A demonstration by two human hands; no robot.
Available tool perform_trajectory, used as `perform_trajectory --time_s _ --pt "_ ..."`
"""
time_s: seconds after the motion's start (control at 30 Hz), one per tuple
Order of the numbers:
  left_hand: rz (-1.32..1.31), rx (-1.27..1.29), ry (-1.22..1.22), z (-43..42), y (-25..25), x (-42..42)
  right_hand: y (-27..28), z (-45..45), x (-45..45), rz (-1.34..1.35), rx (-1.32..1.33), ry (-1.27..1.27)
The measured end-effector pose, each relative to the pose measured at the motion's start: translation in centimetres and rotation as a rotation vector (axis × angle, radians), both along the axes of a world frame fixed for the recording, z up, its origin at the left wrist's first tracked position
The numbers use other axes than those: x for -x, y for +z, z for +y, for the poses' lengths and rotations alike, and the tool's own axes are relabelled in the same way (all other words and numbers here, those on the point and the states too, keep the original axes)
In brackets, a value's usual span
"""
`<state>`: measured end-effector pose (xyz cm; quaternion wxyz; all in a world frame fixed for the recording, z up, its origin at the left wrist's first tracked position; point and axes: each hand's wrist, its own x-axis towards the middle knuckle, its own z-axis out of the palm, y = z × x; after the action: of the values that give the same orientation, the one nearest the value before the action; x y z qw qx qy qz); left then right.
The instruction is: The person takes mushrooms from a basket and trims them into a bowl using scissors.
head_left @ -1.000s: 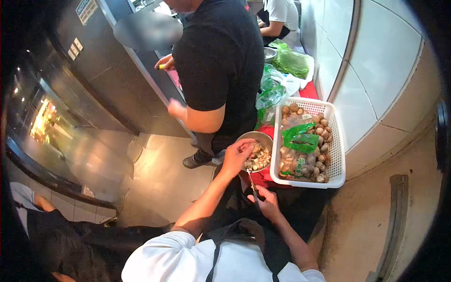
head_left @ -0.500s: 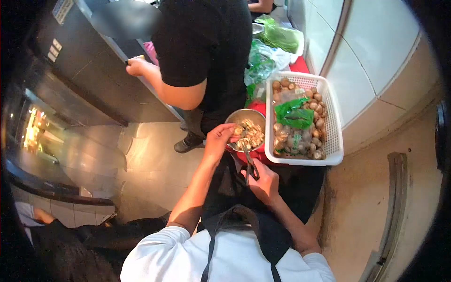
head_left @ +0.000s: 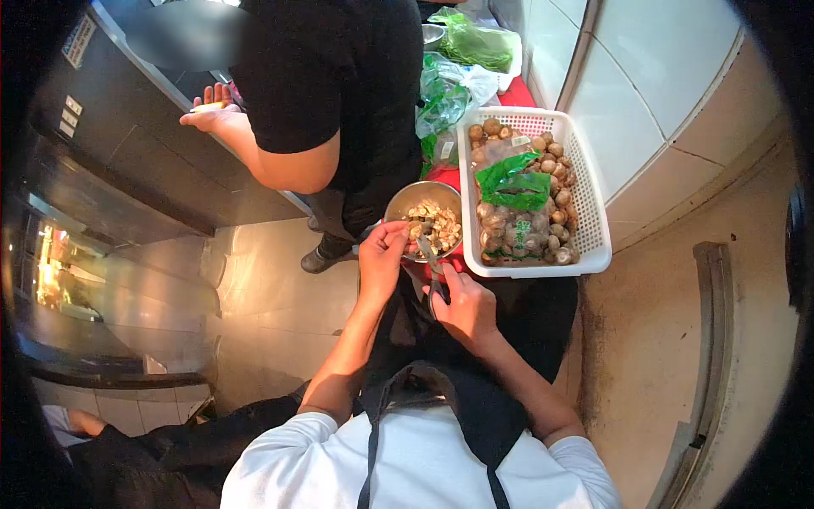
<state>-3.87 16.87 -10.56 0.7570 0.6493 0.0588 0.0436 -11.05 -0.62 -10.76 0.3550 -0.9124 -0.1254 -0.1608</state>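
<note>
My left hand (head_left: 383,254) pinches a mushroom (head_left: 415,232) over the near left rim of a metal bowl (head_left: 397,202). Cut pale mushroom pieces (head_left: 439,222) lie inside that bowl. In my right hand (head_left: 466,304) is a pair of scissors (head_left: 434,273), fingers wrapped round the dark handles. Its blades point up at the held mushroom, close to my left fingertips; whether they touch it I cannot make out. Just right of the bowl stands a white perforated basket (head_left: 598,222) of whole brown mushrooms (head_left: 560,199), with a clear and green plastic bag (head_left: 515,188) on top.
A co-worker in black (head_left: 373,93) stands close ahead on the left, one hand (head_left: 212,112) holding something small and yellowish. Plastic bags (head_left: 445,102) and leafy greens (head_left: 479,49) sit behind the basket. A tiled wall (head_left: 632,85) bounds the right side.
The scissor handles are closer together than before. The view has shifted, so the bowl and basket appear further left and up. The co-worker's hand has turned palm up.
</note>
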Motion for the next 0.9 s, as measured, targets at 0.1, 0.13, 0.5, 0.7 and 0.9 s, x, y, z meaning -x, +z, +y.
perform_trajectory --time_s 0.1,0.13,0.5,0.7,0.9 --pt "0.002 -0.023 -0.027 0.3 -0.5 0.2 -0.1 -0.3 -0.1 0.006 0.051 0.037" --pt "0.007 -0.030 -0.040 0.3 -0.3 0.4 0.0 -0.4 -0.1 0.009 0.063 0.042" --pt "0.015 -0.073 -0.014 0.4 -2.2 -0.1 -2.7 0.4 -1.3 0.035 -0.076 0.102" --pt "0.015 -0.101 0.079 1.2 -2.4 -1.1 -1.7 1.0 -1.6 0.766 -1.034 0.143" --pt "-0.008 -0.066 0.092 0.7 -1.9 -1.5 -2.0 0.5 -0.8 0.809 -1.008 0.075"
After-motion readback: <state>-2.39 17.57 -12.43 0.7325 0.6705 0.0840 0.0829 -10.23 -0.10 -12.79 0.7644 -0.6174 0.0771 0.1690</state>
